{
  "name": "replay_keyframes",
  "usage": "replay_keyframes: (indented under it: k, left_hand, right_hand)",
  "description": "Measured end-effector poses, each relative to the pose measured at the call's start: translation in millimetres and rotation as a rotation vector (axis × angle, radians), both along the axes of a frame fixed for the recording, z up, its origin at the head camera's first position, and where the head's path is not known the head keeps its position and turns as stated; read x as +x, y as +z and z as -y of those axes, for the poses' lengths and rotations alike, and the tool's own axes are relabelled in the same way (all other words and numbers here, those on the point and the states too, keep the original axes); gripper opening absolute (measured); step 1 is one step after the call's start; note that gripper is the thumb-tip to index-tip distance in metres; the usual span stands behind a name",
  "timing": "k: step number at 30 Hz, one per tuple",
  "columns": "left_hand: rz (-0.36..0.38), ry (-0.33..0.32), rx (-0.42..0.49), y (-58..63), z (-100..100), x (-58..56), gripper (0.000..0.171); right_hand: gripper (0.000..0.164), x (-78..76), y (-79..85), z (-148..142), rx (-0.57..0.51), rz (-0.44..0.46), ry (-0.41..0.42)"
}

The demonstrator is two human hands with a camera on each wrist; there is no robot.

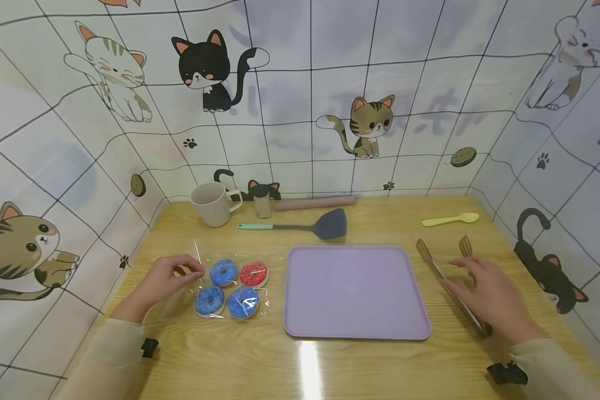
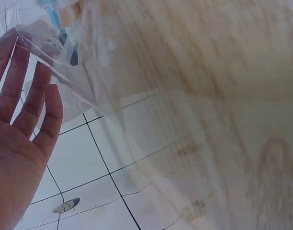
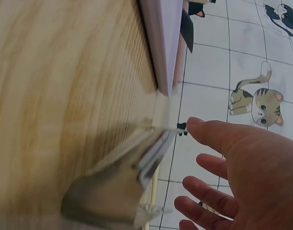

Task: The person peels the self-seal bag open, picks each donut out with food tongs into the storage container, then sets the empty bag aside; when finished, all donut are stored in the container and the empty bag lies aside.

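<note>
At the left of the table lies a clear plastic bag (image 2: 65, 72) holding one red donut (image 1: 253, 274) and three blue donuts (image 1: 243, 302). My left hand (image 1: 166, 278) pinches the bag's left edge between thumb and fingertips, with the other fingers loose in the left wrist view. Metal tongs (image 1: 436, 270) rest spread apart at the right side, their slotted ends pointing away. Over them hovers my right hand (image 1: 497, 300), thumb and fingers apart and relaxed. In the right wrist view, nothing lies between its thumb and fingers, and the tongs (image 3: 108, 187) appear beside it.
Between the hands lies a lilac tray (image 1: 357, 291). Behind stand a mug (image 1: 213, 204) and a small dark-lidded jar (image 1: 263, 204). A rolling pin (image 1: 315, 203), a spatula (image 1: 330, 224) and a yellow spoon (image 1: 450, 220) lie near the cat-patterned backdrop (image 1: 290, 122), which encloses three sides.
</note>
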State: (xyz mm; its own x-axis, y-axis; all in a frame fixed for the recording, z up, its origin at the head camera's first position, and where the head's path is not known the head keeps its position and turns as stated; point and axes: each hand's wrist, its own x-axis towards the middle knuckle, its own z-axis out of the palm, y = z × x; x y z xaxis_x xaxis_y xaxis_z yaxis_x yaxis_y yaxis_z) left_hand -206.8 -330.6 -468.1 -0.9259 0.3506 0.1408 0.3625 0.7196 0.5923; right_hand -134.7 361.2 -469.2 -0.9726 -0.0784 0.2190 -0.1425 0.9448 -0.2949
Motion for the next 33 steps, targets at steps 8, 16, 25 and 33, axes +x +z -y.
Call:
replay_keyframes:
  k: [8, 16, 25, 33]
  left_hand:
    - [-0.008, -0.002, 0.006, 0.4, 0.5, 0.0, 0.009]
    - [0.007, -0.002, 0.002, 3.7, -1.9, 1.0, 0.008]
    - [0.028, 0.013, -0.014, 4.1, -2.8, 2.4, 0.001]
    - [0.023, 0.01, -0.016, 3.1, -3.0, 1.7, 0.006]
  right_hand:
    - [0.081, 3.9, -3.8, -19.0, -0.002, 0.034, -0.07]
    - [0.092, 7.6, -9.2, -25.9, -0.024, 0.114, -0.082]
    - [0.109, 8.3, -19.4, -29.0, -0.025, 0.201, -0.11]
    - [0.107, 8.9, -19.8, -30.6, -0.041, 0.212, -0.096]
